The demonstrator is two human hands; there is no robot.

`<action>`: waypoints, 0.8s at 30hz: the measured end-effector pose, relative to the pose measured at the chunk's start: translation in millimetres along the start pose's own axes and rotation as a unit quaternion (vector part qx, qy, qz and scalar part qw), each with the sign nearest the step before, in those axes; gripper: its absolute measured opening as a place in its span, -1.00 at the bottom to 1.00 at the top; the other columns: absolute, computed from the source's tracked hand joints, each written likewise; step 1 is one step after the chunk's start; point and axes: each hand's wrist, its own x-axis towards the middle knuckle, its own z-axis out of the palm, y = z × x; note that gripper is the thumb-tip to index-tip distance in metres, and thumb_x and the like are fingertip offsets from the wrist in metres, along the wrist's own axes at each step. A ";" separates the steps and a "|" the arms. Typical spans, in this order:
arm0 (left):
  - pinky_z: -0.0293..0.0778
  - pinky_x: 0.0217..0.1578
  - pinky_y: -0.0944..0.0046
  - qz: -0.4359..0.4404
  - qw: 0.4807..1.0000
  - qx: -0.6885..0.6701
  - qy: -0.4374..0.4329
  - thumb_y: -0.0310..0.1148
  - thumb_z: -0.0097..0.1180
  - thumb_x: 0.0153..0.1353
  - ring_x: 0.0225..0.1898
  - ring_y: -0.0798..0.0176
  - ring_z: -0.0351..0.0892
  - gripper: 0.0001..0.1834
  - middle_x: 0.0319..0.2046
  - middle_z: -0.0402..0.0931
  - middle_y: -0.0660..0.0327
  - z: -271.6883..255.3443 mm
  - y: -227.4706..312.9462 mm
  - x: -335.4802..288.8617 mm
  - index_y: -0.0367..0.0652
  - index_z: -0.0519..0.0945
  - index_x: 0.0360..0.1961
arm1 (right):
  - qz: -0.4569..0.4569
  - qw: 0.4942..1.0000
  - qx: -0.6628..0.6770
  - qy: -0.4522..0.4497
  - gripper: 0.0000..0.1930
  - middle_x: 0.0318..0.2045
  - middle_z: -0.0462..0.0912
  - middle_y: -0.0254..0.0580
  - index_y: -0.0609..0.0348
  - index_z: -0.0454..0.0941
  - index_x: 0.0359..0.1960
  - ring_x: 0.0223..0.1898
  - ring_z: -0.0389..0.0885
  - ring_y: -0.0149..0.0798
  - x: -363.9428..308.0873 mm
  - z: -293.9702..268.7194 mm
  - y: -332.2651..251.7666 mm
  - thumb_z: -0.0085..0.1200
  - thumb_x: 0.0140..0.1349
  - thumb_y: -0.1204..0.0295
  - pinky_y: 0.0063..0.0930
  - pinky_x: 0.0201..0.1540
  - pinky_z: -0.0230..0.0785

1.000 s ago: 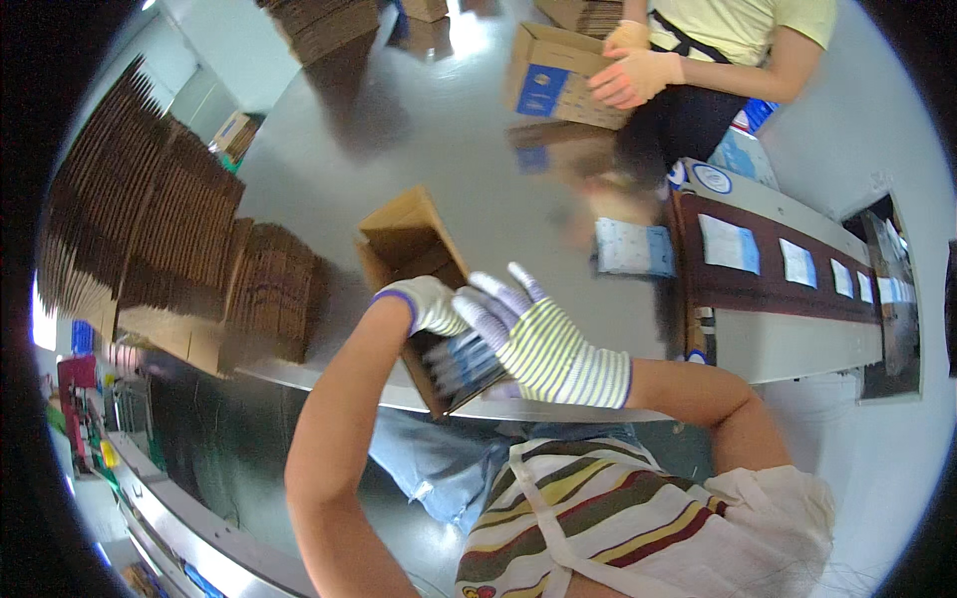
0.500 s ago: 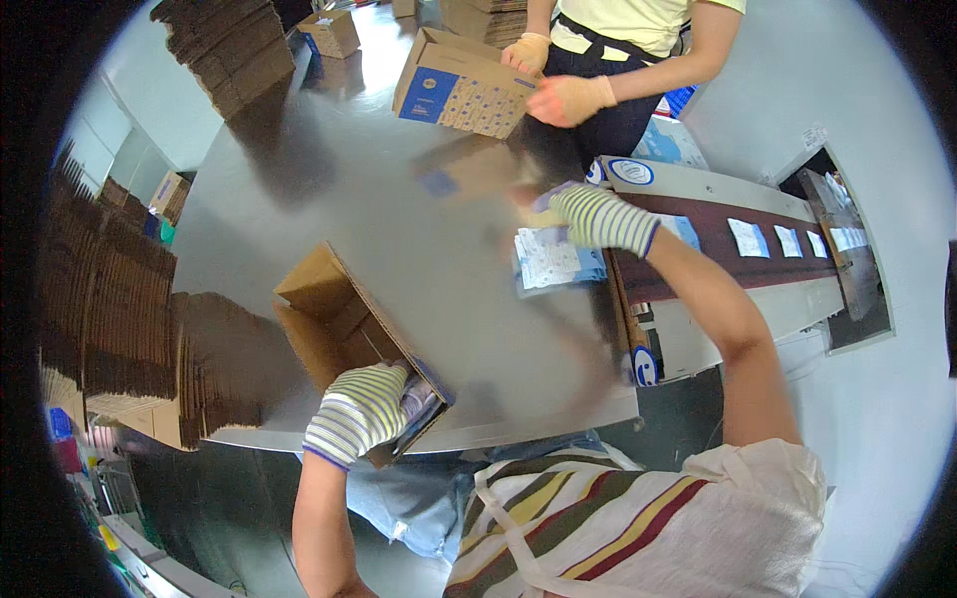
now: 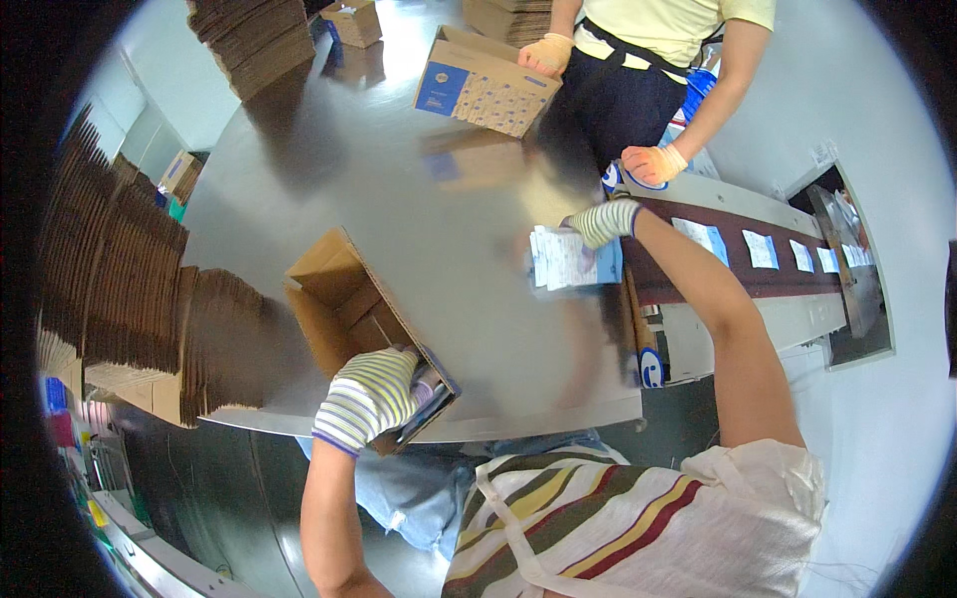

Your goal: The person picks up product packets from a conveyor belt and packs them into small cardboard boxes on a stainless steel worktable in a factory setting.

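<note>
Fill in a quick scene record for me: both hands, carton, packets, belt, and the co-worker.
Left hand: striped glove, inside the near end of the open carton; fingertips hidden
Right hand: striped glove, on the white-and-blue packets; grip unclear
Open carton: brown, at the metal table's near edge
Packets: at the belt's end
Belt: dark red, carrying more packets
Co-worker: one hand at a printed carton

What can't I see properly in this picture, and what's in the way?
In the head view:
1. Part of the near end inside the open box: covered by the left hand.
2. The right hand's fingertips at the packet stack: hidden by that hand.
3. The head of the co-worker: cut off by the top edge.
4. The farthest packets: too small to count.
</note>
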 end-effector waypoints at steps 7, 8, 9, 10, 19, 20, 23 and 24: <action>0.46 -0.24 -0.01 -0.010 0.999 -0.020 -0.023 -0.04 -0.04 0.15 -0.33 -0.18 0.54 -0.53 -0.43 0.53 -0.14 -4.7 -4.3 -12.4 -0.34 0.55 -0.38 | -0.010 0.967 -0.086 0.238 -0.27 -0.20 0.55 0.10 0.26 0.46 -0.06 -0.04 0.48 0.03 -71.9 44.4 -149.7 0.34 -0.30 0.08 -0.11 0.06 0.31; 0.47 -0.23 -0.01 0.005 0.999 -0.020 -0.037 -0.04 -0.05 0.15 -0.32 -0.18 0.55 -0.53 -0.43 0.53 -0.14 1.7 -6.7 3.9 -0.34 0.55 -0.38 | 0.020 0.985 -0.042 0.168 -0.26 -0.17 0.55 0.14 0.28 0.45 -0.06 -0.03 0.49 0.03 -74.7 45.7 -155.1 0.35 -0.30 0.09 -0.13 0.06 0.33; 0.47 -0.22 -0.01 -0.009 0.999 -0.012 -0.043 -0.04 -0.07 0.16 -0.31 -0.18 0.55 -0.52 -0.42 0.54 -0.14 -3.0 -4.2 -4.4 -0.34 0.55 -0.37 | 0.024 0.994 -0.010 0.107 -0.25 -0.13 0.54 0.17 0.30 0.43 -0.05 -0.02 0.51 0.02 -77.3 32.0 -171.8 0.36 -0.30 0.10 -0.14 0.07 0.34; 0.47 -0.21 -0.01 -0.028 0.998 -0.016 -0.050 -0.03 -0.10 0.19 -0.31 -0.17 0.55 -0.51 -0.41 0.54 -0.15 -5.8 -2.1 -13.8 -0.34 0.55 -0.37 | 0.025 0.989 0.038 0.144 -0.20 -0.09 0.52 0.18 0.32 0.41 -0.03 -0.01 0.51 0.01 -67.1 25.0 -172.6 0.37 -0.30 0.06 -0.19 0.06 0.36; 0.48 -0.15 0.06 -0.021 1.000 0.016 0.008 -0.05 0.00 0.15 -0.24 -0.14 0.54 -0.54 -0.32 0.57 -0.09 19.9 -4.5 3.2 -0.31 0.55 -0.26 | -0.413 0.676 0.383 0.475 -0.41 -0.03 0.52 -0.07 0.20 0.37 0.10 0.04 0.46 -0.13 -40.3 -90.6 -274.2 0.21 0.04 0.22 -0.28 0.11 0.33; 0.45 -0.12 0.07 -0.016 0.999 -0.007 0.043 -0.07 -0.04 0.17 -0.23 -0.14 0.54 -0.53 -0.33 0.57 -0.13 24.5 -6.2 1.7 -0.34 0.55 -0.23 | -0.438 0.683 0.295 0.504 -0.44 -0.03 0.53 -0.06 0.20 0.38 0.09 0.05 0.46 -0.12 -18.0 -93.9 -288.1 0.18 0.08 0.18 -0.28 0.11 0.32; 0.47 -0.17 0.05 -0.060 0.998 -0.023 -0.015 -0.09 -0.05 0.19 -0.27 -0.11 0.58 -0.54 -0.36 0.58 -0.13 17.7 1.8 -2.8 -0.36 0.55 -0.21 | -0.341 0.782 0.097 0.512 -0.51 -0.02 0.51 0.10 0.29 0.42 0.01 0.02 0.48 0.03 17.6 -82.2 -295.2 0.04 0.19 0.14 -0.23 0.22 0.20; 0.48 -0.20 0.04 -0.053 0.998 -0.016 0.019 -0.09 -0.05 0.19 -0.30 -0.10 0.58 -0.54 -0.37 0.58 -0.12 20.5 2.1 -5.3 -0.34 0.55 -0.23 | -0.294 0.823 0.088 0.479 -0.56 -0.03 0.51 0.13 0.31 0.42 -0.01 0.01 0.49 0.05 17.4 -77.9 -301.5 -0.02 0.24 0.19 -0.21 0.26 0.15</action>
